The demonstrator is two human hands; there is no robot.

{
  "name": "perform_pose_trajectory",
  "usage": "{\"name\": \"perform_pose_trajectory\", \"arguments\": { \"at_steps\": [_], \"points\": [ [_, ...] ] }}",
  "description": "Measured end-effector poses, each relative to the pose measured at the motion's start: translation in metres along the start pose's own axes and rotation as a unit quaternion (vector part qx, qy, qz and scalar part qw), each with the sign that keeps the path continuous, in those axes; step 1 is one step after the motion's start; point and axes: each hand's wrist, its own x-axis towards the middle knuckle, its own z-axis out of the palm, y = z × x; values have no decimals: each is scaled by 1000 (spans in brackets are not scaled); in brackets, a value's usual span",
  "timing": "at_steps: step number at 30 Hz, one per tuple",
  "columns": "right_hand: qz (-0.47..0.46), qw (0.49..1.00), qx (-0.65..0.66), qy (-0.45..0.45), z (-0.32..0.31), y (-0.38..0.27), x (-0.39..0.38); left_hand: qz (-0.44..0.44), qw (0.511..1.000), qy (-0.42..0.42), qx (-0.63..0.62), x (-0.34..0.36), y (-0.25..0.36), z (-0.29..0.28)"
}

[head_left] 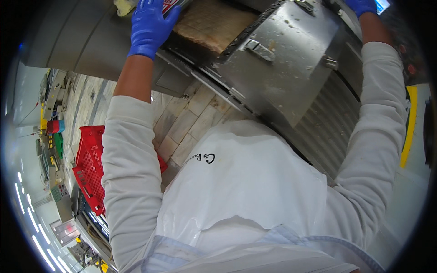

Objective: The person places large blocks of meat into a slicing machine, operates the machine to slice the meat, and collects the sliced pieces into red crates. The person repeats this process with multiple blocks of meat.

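A brown slab (216,25) is lying in the machine (287,59), just right of the left hand (149,27) and its fingers. The right hand (363,6) is sitting well apart (I can't tell either's grip).

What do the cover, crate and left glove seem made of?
Cover: likely stainless steel, satin, given its grey sheen. Crate: probably moulded plastic, red, with a perforated grid. Left glove: thin blue rubber, perhaps nitrile, slightly glossy, clinging to the hand.

Head-worn fisheye looks down, apron (255,182) near, left hand (149,27) farther off
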Motion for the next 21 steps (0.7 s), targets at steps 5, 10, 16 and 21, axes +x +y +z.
{"name": "perform_pose_trajectory", "arguments": {
  "at_steps": [5, 10, 16, 21],
  "points": [
    [13, 994, 59, 86, 43, 24, 0, -6, 999, 30, -29, -5, 3, 14],
    [-5, 971, 94, 220, 115, 73, -18, -27, 999, 22, -17, -6, 17, 9],
    [137, 978, 138, 78, 99, 106, -39, -14, 999, 24, -17, -2, 16, 10],
    [46, 986, 109, 118, 99, 77, -32, -1, 999, 47, -8, -17, -2, -2]
  ]
}}
